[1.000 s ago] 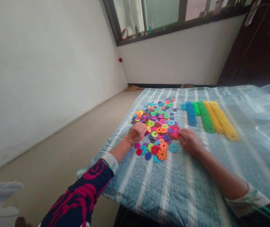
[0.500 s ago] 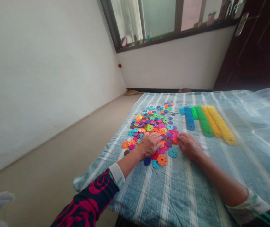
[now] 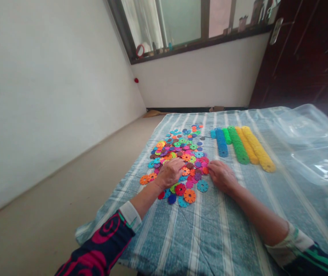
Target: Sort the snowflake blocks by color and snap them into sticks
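A pile of mixed-colour notched plastic discs (image 3: pixel 186 157) lies spread on the striped cloth. Over its near left part is my left hand (image 3: pixel 170 172), fingers bent and drawn together. A bit of red shows by its fingertips, but what they hold is hidden. My right hand (image 3: pixel 222 176) rests at the pile's right edge with fingers closed, their tips against pink and orange-red discs; anything pinched there I cannot make out. Nearer me lie a red disc (image 3: pixel 180 189), an orange disc (image 3: pixel 189 196) and a light blue disc (image 3: pixel 202 186).
Right of the pile lie overlapping rows of discs sorted by colour: blue (image 3: pixel 222 143), green (image 3: pixel 238 145) and yellow (image 3: pixel 258 149). Clear plastic containers (image 3: pixel 319 166) stand at the right. The striped cloth (image 3: pixel 166 245) drops over the table's left edge.
The view has swung right, so everything sits further left. My left hand has drawn back and its fingers have curled, uncovering discs mid-pile and near me. My right hand stays at the pile's edge.
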### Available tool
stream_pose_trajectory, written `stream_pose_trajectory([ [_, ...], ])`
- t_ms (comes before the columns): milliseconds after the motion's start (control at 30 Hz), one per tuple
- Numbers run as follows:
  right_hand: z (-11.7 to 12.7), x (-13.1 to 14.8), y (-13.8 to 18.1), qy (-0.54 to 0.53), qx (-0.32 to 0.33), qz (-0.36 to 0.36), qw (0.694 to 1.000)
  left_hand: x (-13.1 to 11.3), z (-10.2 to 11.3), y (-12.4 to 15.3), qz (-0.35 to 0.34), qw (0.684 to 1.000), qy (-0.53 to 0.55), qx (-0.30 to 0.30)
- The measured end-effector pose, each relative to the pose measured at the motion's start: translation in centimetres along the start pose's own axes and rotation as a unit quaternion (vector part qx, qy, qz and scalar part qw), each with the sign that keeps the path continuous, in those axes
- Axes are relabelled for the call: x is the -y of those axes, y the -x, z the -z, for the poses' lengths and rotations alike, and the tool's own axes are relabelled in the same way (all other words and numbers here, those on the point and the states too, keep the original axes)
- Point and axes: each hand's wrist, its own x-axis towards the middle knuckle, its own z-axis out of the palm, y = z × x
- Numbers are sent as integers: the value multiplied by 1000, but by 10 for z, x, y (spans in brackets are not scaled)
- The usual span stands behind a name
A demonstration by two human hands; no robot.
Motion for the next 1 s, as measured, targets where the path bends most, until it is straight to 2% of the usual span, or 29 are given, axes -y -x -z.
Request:
stream_pose_trajectory([
  [67,1,0,0,-2,1,-1,1000,-7,-2,-3,-16,999,13,26],
  [167,2,1,-1,-4,1,0,1000,-10,0,1,-2,998,-1,58],
  [367,3,3,-1,-7,6,-2,1000,-1,12,26,1,998,-30,57],
  [467,3,4,-1,-5,9,-7,1000,3,17,24,-1,998,-26,52],
  [633,4,4,-3,-1,13,-9,1000,-2,15,-10,21,999,-28,22],
  [767,2,3,-3,-9,11,-11,1000,-11,7,-46,40,998,-31,33],
  [1000,1,2,-5,-8,2,2,1000,-5,1,-83,92,985,5,143],
])
